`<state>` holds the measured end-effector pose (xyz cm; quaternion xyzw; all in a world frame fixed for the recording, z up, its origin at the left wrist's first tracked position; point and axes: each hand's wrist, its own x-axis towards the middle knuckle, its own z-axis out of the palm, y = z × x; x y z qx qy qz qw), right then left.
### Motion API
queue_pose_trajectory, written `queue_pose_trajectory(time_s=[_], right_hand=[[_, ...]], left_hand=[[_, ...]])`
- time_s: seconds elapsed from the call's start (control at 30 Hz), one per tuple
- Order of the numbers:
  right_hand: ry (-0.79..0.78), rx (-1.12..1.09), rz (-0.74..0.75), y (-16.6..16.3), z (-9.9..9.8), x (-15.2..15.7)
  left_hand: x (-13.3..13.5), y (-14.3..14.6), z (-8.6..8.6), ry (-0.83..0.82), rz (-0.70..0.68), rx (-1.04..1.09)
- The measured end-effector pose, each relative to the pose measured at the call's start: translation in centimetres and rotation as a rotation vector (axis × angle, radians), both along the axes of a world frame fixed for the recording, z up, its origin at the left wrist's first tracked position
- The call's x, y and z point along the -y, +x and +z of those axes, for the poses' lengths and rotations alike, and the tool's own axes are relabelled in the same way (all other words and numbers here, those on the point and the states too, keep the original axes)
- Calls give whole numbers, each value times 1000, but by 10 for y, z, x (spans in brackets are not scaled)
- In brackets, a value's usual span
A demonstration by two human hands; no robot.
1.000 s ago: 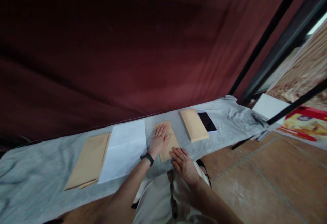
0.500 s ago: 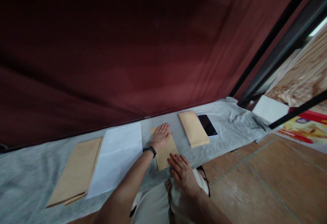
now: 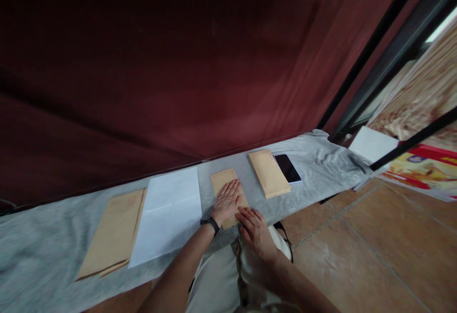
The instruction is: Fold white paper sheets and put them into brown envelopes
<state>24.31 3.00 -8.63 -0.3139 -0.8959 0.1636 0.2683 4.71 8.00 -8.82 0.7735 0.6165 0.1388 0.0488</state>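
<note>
At the lower centre of the frame, a brown envelope (image 3: 222, 179) lies on grey cloth (image 3: 317, 165). The left hand (image 3: 228, 201) lies flat across it, unclenched; the right hand (image 3: 255, 229) rests extended fingers on its lower-right edge, also unclenched. Right of centre, stacked envelopes (image 3: 269, 174) sit beside a phone (image 3: 287, 168).

We're in dim light, brighter at right; the broad dark-red cloth hanging (image 3: 221, 89) fades near-black upper left, details soft!

Envelope (image 3: 222, 182) between paper (image 3: 169, 213) and envelope pile (image 3: 269, 174), phone (image 3: 287, 168) right of pile, all on cloth (image 3: 317, 163)
</note>
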Motion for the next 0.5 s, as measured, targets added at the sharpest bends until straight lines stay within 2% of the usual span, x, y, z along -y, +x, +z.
queue_pose_trajectory(time_s=[0.13,0.33,0.5], right_hand=[[-65,-114,-31,-2,-3,0],[-200,-275,-200,-6,-9,5],[-209,-256,-175,-6,-12,3]], left_hand=[[16,7,4,-3,-19,13],[46,17,12,-51,-65,8],[72,25,11,-50,-107,-18]])
